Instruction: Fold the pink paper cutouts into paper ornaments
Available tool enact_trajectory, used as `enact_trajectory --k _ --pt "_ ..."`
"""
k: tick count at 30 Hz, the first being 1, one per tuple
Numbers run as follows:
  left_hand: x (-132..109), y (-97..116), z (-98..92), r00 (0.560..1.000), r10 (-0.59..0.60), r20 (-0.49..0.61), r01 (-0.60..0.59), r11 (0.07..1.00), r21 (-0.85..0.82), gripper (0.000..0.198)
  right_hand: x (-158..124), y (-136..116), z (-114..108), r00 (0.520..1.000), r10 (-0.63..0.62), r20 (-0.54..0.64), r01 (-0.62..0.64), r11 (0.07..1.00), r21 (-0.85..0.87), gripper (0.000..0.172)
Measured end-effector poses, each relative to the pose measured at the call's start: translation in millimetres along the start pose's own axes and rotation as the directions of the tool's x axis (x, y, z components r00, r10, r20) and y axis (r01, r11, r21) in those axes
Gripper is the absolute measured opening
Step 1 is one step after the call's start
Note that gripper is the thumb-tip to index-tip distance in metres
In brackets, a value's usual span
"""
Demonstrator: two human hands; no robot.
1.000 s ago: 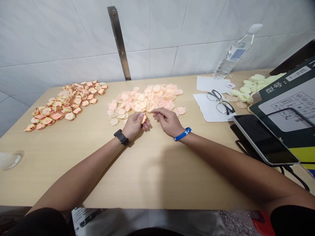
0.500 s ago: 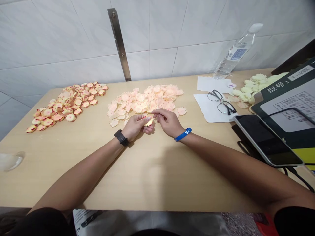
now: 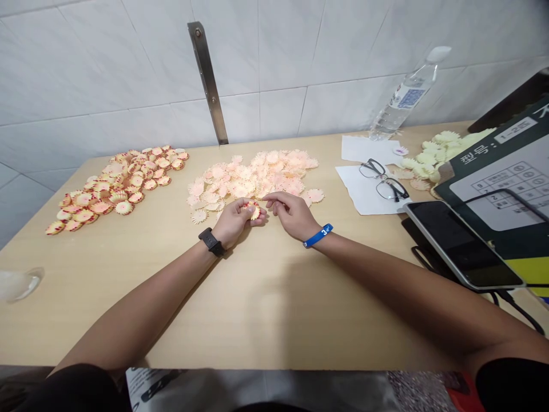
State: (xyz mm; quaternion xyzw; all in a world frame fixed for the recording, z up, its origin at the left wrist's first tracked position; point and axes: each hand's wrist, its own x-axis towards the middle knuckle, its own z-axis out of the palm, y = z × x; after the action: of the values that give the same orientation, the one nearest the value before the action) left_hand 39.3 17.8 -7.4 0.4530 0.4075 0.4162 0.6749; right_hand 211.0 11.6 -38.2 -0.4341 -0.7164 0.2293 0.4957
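Observation:
Just in front of the middle pile, my left hand (image 3: 235, 222) pinches a small yellow flower-shaped piece (image 3: 256, 212) with red marks along its petal edge. My right hand (image 3: 290, 214) is close beside it on the right, its fingers curled in and the index finger reaching toward the piece. Whether anything is between those right fingers cannot be made out. Behind both hands spreads a loose pile of flat pale pink and cream flower pieces (image 3: 253, 174). To the left lies a heap of thicker flower pieces with red edges (image 3: 115, 183).
On the right are eyeglasses (image 3: 386, 180) on white paper (image 3: 354, 191), a water bottle (image 3: 401, 103), pale green flower pieces (image 3: 441, 151), and a phone (image 3: 463, 243) against a dark green box (image 3: 523, 229). A glass (image 3: 19, 284) is at the table's left edge.
The flower piece in my left hand has turned, and its red-marked edge now shows. My right hand has barely moved. The view has shifted slightly.

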Motion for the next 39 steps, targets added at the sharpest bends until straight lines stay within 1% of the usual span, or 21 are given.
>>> enact_trajectory --k 2,4,6,8,12,15,19,22,25,27,29,31,35,39 --pt "0 0 -0.3 1.0 -0.027 0.015 0.028 0.999 -0.034 0.026 0 0 0 1.0 0.001 0.003 -0.001 1.0 -0.002 0.038" --pt "0 1 -0.2 0.998 -0.056 0.038 0.057 0.998 -0.031 0.03 0 0 0 1.0 0.002 0.003 -0.002 1.0 -0.003 0.038" --pt "0 2 0.3 0.995 -0.083 0.054 0.082 0.997 0.007 0.03 0 0 0 1.0 0.006 0.006 -0.006 1.0 -0.003 0.038" --pt "-1 3 0.7 0.994 -0.095 0.048 0.092 0.993 0.071 0.027 0 0 0 1.0 0.012 0.011 -0.011 1.0 -0.003 0.038" --pt "-3 2 0.3 0.998 -0.064 0.015 0.059 0.973 0.221 0.032 0 0 0 1.0 0.013 0.015 -0.013 1.0 -0.002 0.037" --pt "-4 2 0.2 0.999 -0.026 0.04 0.015 0.963 0.269 0.035 0 0 0 1.0 0.015 0.016 -0.015 1.0 -0.001 0.037" --pt "-2 -1 0.8 0.999 0.022 0.033 -0.029 0.98 0.198 0.033 0 0 0 1.0 0.028 0.014 -0.028 1.0 0.003 0.037" --pt "0 -3 -0.4 0.999 0.033 0.025 -0.035 0.992 0.12 0.026 -1 0 0 1.0 0.025 0.006 -0.025 1.0 0.004 0.038" --pt "1 -4 -3.0 0.997 -0.002 0.081 -0.001 0.999 0.038 0.022 0 0 0 1.0 0.02 0.001 -0.02 1.0 -0.002 0.037" --pt "1 -5 -4.5 0.993 -0.021 0.113 0.02 1.0 0.005 0.03 0 0 0 1.0 0.017 -0.001 -0.017 1.0 -0.006 0.037" --pt "1 -5 -5.1 0.993 -0.041 0.113 0.041 0.999 0.001 0.038 0 0 0 1.0 0.014 0.001 -0.014 1.0 -0.006 0.037" --pt "1 -4 -4.3 0.992 -0.055 0.118 0.053 0.998 0.014 0.039 0 0 0 1.0 0.015 0.005 -0.015 1.0 -0.004 0.038" --pt "-3 -2 0.3 0.986 -0.069 0.148 0.064 0.997 0.041 0.035 0 1 0 1.0 0.014 0.014 -0.014 1.0 -0.002 0.038" --pt "-6 1 5.9 0.987 -0.123 0.105 0.111 0.988 0.106 0.029 0 1 1 1.0 0.006 0.01 -0.006 1.0 0.008 0.038"
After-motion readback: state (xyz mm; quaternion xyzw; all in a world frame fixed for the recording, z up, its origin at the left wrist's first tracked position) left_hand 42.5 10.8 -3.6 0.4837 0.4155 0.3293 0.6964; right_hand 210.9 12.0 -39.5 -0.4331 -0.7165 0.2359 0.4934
